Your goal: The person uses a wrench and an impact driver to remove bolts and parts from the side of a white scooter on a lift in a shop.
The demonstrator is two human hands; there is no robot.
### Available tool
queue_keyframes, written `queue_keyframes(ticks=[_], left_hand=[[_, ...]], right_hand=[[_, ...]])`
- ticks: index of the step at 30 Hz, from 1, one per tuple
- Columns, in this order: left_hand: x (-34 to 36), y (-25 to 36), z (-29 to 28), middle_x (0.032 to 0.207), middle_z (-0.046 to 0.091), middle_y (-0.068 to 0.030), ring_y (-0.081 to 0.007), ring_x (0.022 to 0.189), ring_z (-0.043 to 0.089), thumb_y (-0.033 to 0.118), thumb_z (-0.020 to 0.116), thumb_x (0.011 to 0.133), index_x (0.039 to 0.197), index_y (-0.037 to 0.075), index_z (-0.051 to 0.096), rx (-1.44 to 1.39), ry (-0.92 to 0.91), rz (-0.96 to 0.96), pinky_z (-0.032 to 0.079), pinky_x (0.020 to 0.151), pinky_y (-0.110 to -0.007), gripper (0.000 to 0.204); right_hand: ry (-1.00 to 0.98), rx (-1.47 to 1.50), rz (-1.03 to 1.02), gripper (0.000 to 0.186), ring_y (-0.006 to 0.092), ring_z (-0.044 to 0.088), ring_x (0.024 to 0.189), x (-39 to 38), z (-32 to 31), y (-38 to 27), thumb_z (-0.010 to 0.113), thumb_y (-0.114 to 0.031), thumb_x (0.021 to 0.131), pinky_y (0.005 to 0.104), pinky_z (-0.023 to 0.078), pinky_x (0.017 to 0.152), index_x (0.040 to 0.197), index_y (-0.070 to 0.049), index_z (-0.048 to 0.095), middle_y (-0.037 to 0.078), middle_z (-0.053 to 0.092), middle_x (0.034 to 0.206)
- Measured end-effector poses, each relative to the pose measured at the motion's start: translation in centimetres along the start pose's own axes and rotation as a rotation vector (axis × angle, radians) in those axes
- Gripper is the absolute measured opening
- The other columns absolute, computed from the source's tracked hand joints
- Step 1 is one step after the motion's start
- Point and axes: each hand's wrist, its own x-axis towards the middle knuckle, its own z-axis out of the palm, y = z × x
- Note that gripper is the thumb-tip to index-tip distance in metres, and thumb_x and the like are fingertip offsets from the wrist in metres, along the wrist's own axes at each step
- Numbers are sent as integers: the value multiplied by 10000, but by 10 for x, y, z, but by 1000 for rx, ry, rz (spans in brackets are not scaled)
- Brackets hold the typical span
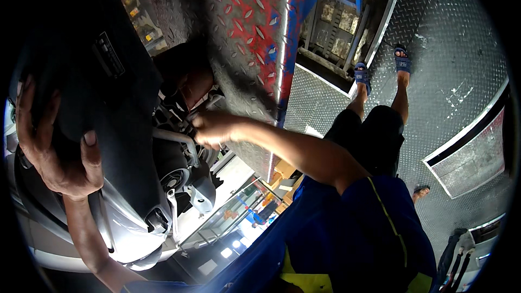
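Head view — scooter (130,154) under the splayed left hand (64,167); right hand (210,129) curls, hold unclear — grey bar (175,135) beside it!

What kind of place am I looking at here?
Most likely a motorbike repair shop: there's a motorbike with exposed mechanical parts near the person's right hand, a paint-worn diamond-plate platform, and a diamond-plate metal floor.

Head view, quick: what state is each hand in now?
Left hand: open, fingers spread over the black seat.
Right hand: curled near the bent grey bar, blurred; cannot tell whether it holds anything.
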Motion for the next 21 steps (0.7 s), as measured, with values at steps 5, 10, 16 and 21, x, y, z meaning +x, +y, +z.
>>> queue_keyframes(ticks=[5,10,16,21], left_hand=[[9,6,4,1454,486,-283,-468,1374,477,176,638,849,1302,-79,607,-17,48,1,386,1155,-577,521],[5,4,3,1458,485,-281,-464,1378,475,171,638,839,1309,-79,604,-43,37,2,386,1153,-575,533],[1,4,4,1459,492,-269,-460,1376,481,162,642,825,1306,-74,611,-11,48,-19,386,1150,-570,536],[0,6,3,1450,494,-279,-468,1371,482,157,644,826,1305,-77,610,-36,31,-25,383,1151,-575,534]], right_hand=[[616,-455,-169,596,310,662,674,14,89,70,514,-8,929,429,553,592,1517,-37,415,160,680,900],[174,681,63,89,99,451,503,-13,44,33,511,-87,1008,291,392,422,973,-30,570,-5,497,623],[-9,246,56,269,88,334,466,8,-36,-59,595,-51,801,265,247,405,584,-118,449,-11,425,543],[-25,-37,-19,164,172,640,638,-3,2,-2,621,-66,843,336,530,550,972,21,673,126,682,760]])
